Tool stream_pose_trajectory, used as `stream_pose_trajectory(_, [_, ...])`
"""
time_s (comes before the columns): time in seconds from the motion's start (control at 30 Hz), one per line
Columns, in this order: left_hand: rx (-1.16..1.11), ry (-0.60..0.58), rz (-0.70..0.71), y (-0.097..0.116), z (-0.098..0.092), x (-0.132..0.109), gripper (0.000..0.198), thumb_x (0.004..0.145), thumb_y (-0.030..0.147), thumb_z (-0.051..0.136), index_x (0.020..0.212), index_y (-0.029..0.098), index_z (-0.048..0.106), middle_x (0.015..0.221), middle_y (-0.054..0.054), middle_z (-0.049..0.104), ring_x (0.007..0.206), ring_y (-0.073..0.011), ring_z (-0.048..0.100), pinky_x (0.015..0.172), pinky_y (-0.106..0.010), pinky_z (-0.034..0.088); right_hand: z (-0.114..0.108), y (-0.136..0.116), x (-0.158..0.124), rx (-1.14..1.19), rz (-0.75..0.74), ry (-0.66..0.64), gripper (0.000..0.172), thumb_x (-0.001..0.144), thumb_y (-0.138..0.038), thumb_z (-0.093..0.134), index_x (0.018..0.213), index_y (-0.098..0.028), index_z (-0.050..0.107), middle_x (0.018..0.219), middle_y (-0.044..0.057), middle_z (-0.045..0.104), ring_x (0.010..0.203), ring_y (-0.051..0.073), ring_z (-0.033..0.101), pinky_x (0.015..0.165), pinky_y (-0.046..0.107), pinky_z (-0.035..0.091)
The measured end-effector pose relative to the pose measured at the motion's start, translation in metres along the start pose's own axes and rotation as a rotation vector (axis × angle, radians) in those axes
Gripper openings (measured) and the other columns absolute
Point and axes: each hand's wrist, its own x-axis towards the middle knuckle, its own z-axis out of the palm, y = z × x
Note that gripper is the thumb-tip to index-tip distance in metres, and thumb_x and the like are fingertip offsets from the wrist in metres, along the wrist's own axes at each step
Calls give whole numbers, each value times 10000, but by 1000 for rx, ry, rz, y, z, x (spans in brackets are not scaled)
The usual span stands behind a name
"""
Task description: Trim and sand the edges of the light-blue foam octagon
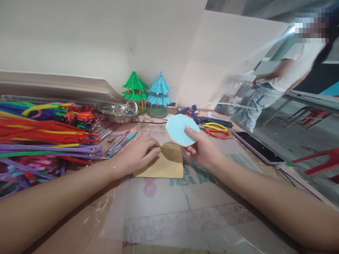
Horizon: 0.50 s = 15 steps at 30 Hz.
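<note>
My right hand (pixel 201 146) holds up a light-blue octagonal piece (pixel 180 130) with a pale edge, thumb on its face and fingers behind. Just left of it and lower, a yellow sheet (pixel 161 167) lies on the plastic-covered table, with a shadow across its top. My left hand (pixel 143 153) is on the left part of this sheet, fingers bent and thumb close to them, covering that corner. Behind the hands stand two small tiered pagoda models, one green (pixel 135 86) and one blue (pixel 160 93).
Bundles of coloured pipe cleaners (pixel 39 134) fill the left side, with pens (pixel 122 144) and a metal bowl (pixel 116 111) nearby. Glue guns (pixel 190 111), scissors (pixel 215 128) and a phone (pixel 258 146) lie to the right. A person (pixel 286 74) stands beyond, near a red stool (pixel 323 160).
</note>
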Motion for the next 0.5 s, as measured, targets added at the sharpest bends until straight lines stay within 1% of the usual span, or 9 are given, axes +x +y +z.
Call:
stream_pose_trajectory(0.07, [-49,81,-3,2,-2,0,397,977,346,248,947,190,612,1025,-75,667,1026,-232,575,947,-414,405,3,2,-1,14,14,-25,393,667,-521,739,742,-199,528,409,-94,437,327,41,260,342,189,340])
stream_pose_trajectory(0.13, [-118,152,15,7,-6,-1,416,983,337,218,930,198,607,1054,-67,667,1060,-226,568,970,-411,392,6,5,-3,12,22,-32,409,652,-526,755,749,-197,534,428,-88,468,322,40,286,333,187,348])
stream_pose_trajectory(0.2, [-184,181,24,14,-9,0,361,971,378,299,909,203,609,1048,-55,672,1051,-224,574,960,-400,399,8,7,-5,6,29,-44,414,645,-528,764,746,-194,540,444,-81,492,322,41,316,330,185,361])
stream_pose_trajectory(0.27, [-235,181,4,21,-11,0,292,911,449,461,870,200,609,1004,-50,679,1004,-231,587,917,-393,424,10,8,-6,-7,31,-72,414,648,-536,761,740,-191,551,450,-75,505,326,46,348,332,183,375])
stream_pose_trajectory(0.33, [-281,182,-40,26,-11,1,293,830,488,582,814,196,600,954,-49,681,962,-236,595,874,-386,444,11,9,-8,-28,31,-103,413,651,-543,756,727,-188,560,450,-68,514,335,54,382,336,182,386])
stream_pose_trajectory(0.37, [-306,181,-62,28,-10,1,303,815,496,594,778,195,589,929,-48,681,942,-234,599,854,-381,452,11,10,-8,-41,33,-120,409,654,-543,752,717,-187,561,441,-66,512,334,57,390,336,183,387])
stream_pose_trajectory(0.43, [-357,156,-91,28,-10,0,334,850,500,531,717,196,567,867,-41,676,883,-220,608,813,-368,468,10,10,-8,-64,45,-148,400,664,-539,742,688,-185,557,405,-67,494,318,58,376,324,181,370])
stream_pose_trajectory(0.5, [-387,156,-128,27,-11,0,387,911,487,413,702,196,559,825,-41,670,841,-210,611,781,-363,481,9,10,-8,-80,58,-170,398,670,-540,730,655,-185,550,356,-75,456,296,54,340,306,177,333])
